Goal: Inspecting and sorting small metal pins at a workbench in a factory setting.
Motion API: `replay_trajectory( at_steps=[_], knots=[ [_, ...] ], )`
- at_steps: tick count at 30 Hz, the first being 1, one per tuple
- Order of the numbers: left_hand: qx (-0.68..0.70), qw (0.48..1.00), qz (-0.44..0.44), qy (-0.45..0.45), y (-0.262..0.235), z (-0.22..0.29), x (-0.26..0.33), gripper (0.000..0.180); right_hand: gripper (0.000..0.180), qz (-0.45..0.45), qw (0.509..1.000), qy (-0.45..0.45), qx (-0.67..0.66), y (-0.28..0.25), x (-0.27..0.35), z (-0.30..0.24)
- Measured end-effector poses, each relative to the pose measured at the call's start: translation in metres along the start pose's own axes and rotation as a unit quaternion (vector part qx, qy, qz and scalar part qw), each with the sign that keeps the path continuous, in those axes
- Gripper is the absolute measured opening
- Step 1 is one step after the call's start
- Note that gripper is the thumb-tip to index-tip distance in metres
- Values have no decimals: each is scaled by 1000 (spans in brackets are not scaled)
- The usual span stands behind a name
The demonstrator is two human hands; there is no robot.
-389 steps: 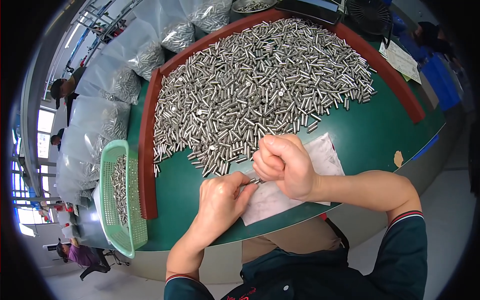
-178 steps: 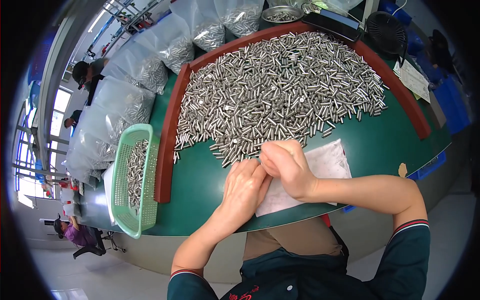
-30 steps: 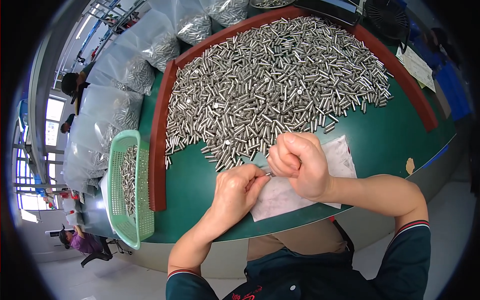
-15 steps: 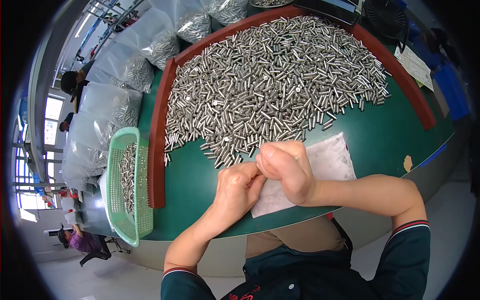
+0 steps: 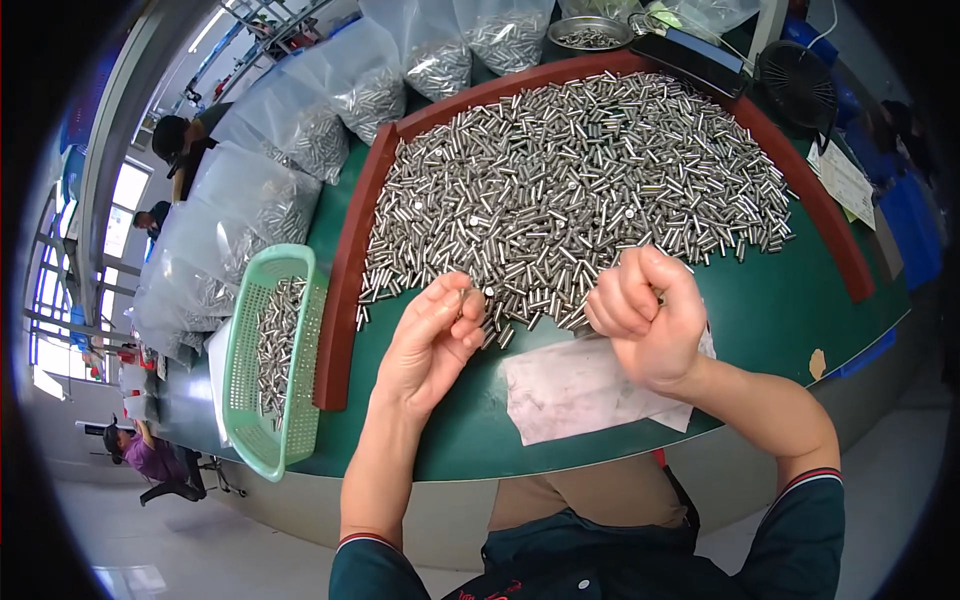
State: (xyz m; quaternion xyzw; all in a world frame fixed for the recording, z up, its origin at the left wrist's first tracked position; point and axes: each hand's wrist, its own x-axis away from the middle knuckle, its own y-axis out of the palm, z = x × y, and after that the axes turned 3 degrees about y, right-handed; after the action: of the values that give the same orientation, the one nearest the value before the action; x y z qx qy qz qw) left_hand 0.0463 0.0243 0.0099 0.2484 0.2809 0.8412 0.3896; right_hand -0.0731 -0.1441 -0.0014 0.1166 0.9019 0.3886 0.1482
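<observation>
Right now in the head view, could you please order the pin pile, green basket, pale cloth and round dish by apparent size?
1. Pin pile
2. Green basket and pale cloth, too alike to rank; the cloth is partly hidden
3. Round dish

The pins [image 5: 570,180] are silver, the tabletop [image 5: 770,310] dark green, the cloth [image 5: 560,395] smudged white.

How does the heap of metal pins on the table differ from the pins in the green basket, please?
The table heap is far larger, while the basket pins make a small batch. The table heap spreads loose on the green tabletop, partly bordered by red-brown rails, whereas the basket pins lie within the walls of the green basket. Both groups appear to be short, silvery cylinders.
</observation>
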Motion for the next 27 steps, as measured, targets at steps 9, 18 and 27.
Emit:
replay_trajectory(
  at_steps=[9,18,27],
  knots=[
    [-627,773,18,94,8,-17,-11,19,39,88,995,-20,32,-15,4,0],
    [-781,591,29,201,19,-39,-1,11,37,56,998,13,22,-9,1,-3],
    [-725,665,-18,176,31,-48,13,7,39,35,999,36,5,-3,11,-2]
  ],
)
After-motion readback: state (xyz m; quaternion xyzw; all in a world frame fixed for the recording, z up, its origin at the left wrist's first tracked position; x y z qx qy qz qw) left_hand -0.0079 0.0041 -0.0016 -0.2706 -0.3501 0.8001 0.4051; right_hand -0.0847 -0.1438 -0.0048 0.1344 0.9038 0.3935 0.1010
